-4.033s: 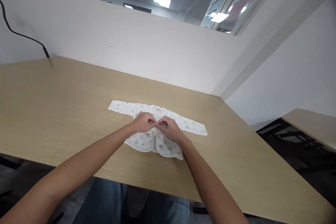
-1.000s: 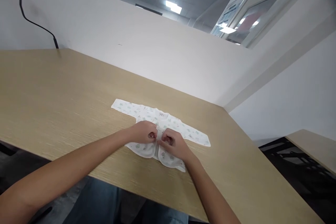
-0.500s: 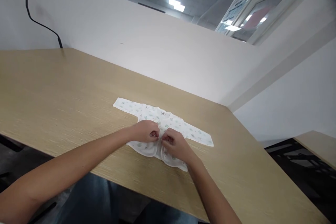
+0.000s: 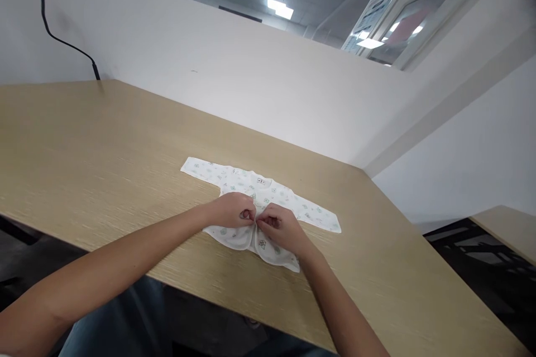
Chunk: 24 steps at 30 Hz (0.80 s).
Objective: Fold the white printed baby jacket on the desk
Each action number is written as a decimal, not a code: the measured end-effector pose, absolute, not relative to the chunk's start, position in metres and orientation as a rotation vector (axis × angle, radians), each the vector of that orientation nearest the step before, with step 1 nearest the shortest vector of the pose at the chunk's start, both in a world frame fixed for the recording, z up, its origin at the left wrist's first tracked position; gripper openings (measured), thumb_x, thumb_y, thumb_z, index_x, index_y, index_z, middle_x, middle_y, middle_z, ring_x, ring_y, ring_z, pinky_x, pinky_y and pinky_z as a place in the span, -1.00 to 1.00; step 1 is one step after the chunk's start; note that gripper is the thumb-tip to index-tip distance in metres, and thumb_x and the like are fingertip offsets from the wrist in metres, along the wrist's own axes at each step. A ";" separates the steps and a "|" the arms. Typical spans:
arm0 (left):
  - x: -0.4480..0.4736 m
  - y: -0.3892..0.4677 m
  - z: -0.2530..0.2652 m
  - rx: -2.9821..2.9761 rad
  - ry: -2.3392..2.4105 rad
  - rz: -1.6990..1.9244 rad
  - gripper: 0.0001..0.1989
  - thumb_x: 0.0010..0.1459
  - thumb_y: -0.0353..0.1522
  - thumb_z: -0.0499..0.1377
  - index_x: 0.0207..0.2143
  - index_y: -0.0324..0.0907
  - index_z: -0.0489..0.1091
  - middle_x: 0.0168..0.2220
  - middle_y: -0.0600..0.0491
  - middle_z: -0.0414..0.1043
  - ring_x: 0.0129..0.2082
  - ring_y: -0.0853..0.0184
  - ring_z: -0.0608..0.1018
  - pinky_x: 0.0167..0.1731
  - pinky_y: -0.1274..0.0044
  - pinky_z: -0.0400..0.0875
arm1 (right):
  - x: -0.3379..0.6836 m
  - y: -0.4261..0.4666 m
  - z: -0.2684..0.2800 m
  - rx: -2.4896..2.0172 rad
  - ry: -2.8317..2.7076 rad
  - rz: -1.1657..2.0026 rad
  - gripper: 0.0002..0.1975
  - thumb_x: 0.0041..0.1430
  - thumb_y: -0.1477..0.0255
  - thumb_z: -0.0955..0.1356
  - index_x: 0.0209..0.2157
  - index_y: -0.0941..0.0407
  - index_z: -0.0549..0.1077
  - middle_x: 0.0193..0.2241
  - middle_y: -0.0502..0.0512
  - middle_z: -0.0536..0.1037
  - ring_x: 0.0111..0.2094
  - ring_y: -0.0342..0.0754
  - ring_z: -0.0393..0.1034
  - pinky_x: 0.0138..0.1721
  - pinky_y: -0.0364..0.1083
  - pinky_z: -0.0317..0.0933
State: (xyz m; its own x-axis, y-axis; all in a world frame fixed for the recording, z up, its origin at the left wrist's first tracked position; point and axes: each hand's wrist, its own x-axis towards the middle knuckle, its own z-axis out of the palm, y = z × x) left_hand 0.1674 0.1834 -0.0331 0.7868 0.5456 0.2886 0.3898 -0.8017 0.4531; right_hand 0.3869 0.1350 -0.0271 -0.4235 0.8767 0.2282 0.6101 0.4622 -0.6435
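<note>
Partly hidden by both hands [image 4: 234, 210] [image 4: 282, 227], the shirt [image 4: 274, 194] lies before a wall [image 4: 259, 83].

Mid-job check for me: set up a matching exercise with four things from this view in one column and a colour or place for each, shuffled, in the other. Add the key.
Things:
1. Shirt
2. Cable
3. Left hand
4. Table

Colours and places:
A. Fingers at the shirt's front opening, beside the right hand
B. Light brown, beneath the shirt
C. White with small prints, sleeves spread out
D. Black, by the wall at the picture's left

Pairs: 1-C, 2-D, 3-A, 4-B
</note>
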 end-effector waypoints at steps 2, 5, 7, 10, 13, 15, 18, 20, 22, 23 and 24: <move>0.167 0.183 -0.032 2.597 0.713 0.580 -0.92 0.11 -0.41 0.25 -0.36 -0.12 0.57 -0.32 0.08 0.56 -0.30 0.32 0.56 -0.24 0.54 0.35 | 0.389 0.136 -0.028 -1.229 -2.176 0.635 -0.87 0.11 0.51 0.39 -0.37 0.05 0.60 -0.42 0.02 0.46 -0.41 -0.11 0.35 -0.36 -0.11 0.20; 0.167 0.182 -0.031 2.585 0.717 0.583 -0.91 0.10 -0.41 0.25 -0.35 -0.11 0.58 -0.31 0.08 0.57 -0.29 0.32 0.56 -0.23 0.55 0.36 | 0.391 0.137 -0.030 -1.242 -2.181 0.631 -0.86 0.09 0.53 0.39 -0.36 0.04 0.61 -0.41 0.01 0.47 -0.41 -0.12 0.36 -0.35 -0.11 0.21; 0.167 0.182 -0.031 2.574 0.710 0.580 -0.89 0.09 -0.43 0.25 -0.34 -0.11 0.59 -0.32 0.08 0.57 -0.30 0.33 0.56 -0.24 0.55 0.35 | 0.392 0.137 -0.031 -1.259 -2.182 0.630 -0.87 0.10 0.51 0.40 -0.35 0.03 0.62 -0.41 0.02 0.47 -0.41 -0.11 0.36 -0.36 -0.11 0.21; 0.167 0.182 -0.030 2.542 0.701 0.597 -0.87 0.08 -0.44 0.25 -0.34 -0.10 0.61 -0.35 0.10 0.57 -0.36 0.37 0.54 -0.28 0.57 0.34 | 0.393 0.138 -0.032 -1.268 -2.181 0.632 -0.88 0.11 0.49 0.41 -0.34 0.02 0.63 -0.40 0.02 0.48 -0.40 -0.11 0.37 -0.35 -0.11 0.22; 0.167 0.182 -0.029 2.499 0.695 0.617 -0.88 0.07 -0.41 0.27 -0.36 -0.11 0.63 -0.39 0.11 0.56 -0.40 0.41 0.52 -0.32 0.59 0.32 | 0.393 0.138 -0.032 -1.260 -2.180 0.647 -0.91 0.12 0.46 0.43 -0.34 0.03 0.63 -0.40 0.02 0.47 -0.40 -0.12 0.36 -0.36 -0.11 0.21; 0.167 0.182 -0.028 2.455 0.697 0.617 -0.90 0.08 -0.36 0.29 -0.37 -0.12 0.63 -0.41 0.11 0.55 -0.42 0.42 0.51 -0.34 0.59 0.31 | 0.392 0.138 -0.031 -1.258 -2.180 0.651 -0.93 0.11 0.44 0.44 -0.35 0.04 0.62 -0.42 0.02 0.46 -0.41 -0.12 0.34 -0.37 -0.12 0.20; 0.169 0.182 -0.029 2.381 0.742 0.623 -0.87 0.09 -0.29 0.30 -0.38 -0.14 0.63 -0.43 0.10 0.55 -0.42 0.42 0.52 -0.37 0.60 0.30 | 0.390 0.138 -0.031 -1.257 -2.177 0.644 -0.95 0.11 0.44 0.43 -0.38 0.07 0.60 -0.43 0.01 0.46 -0.42 -0.12 0.32 -0.37 -0.12 0.18; 0.170 0.181 -0.031 2.342 0.787 0.623 -0.86 0.08 -0.30 0.29 -0.39 -0.16 0.62 -0.43 0.09 0.56 -0.41 0.41 0.53 -0.38 0.59 0.30 | 0.390 0.138 -0.030 -1.249 -2.177 0.634 -0.95 0.12 0.44 0.43 -0.39 0.07 0.59 -0.43 0.01 0.45 -0.42 -0.12 0.32 -0.37 -0.12 0.17; 0.171 0.181 -0.031 2.307 0.814 0.609 -0.87 0.07 -0.31 0.29 -0.40 -0.17 0.61 -0.43 0.09 0.57 -0.41 0.40 0.54 -0.39 0.59 0.31 | 0.389 0.137 -0.030 -1.245 -2.177 0.631 -0.95 0.12 0.44 0.42 -0.39 0.07 0.58 -0.44 0.01 0.45 -0.42 -0.12 0.31 -0.37 -0.12 0.17; 0.171 0.181 -0.031 2.291 0.822 0.601 -0.87 0.06 -0.31 0.29 -0.40 -0.17 0.61 -0.43 0.09 0.58 -0.41 0.40 0.54 -0.39 0.59 0.31 | 0.389 0.137 -0.030 -1.244 -2.175 0.636 -0.96 0.12 0.45 0.42 -0.40 0.08 0.57 -0.43 0.01 0.45 -0.42 -0.12 0.31 -0.37 -0.12 0.17; 0.171 0.180 -0.031 2.278 0.825 0.593 -0.87 0.06 -0.32 0.28 -0.39 -0.17 0.61 -0.42 0.08 0.58 -0.40 0.39 0.54 -0.39 0.59 0.31 | 0.388 0.136 -0.029 -1.244 -2.172 0.643 -0.96 0.11 0.45 0.42 -0.40 0.08 0.57 -0.43 0.01 0.45 -0.41 -0.12 0.31 -0.37 -0.12 0.17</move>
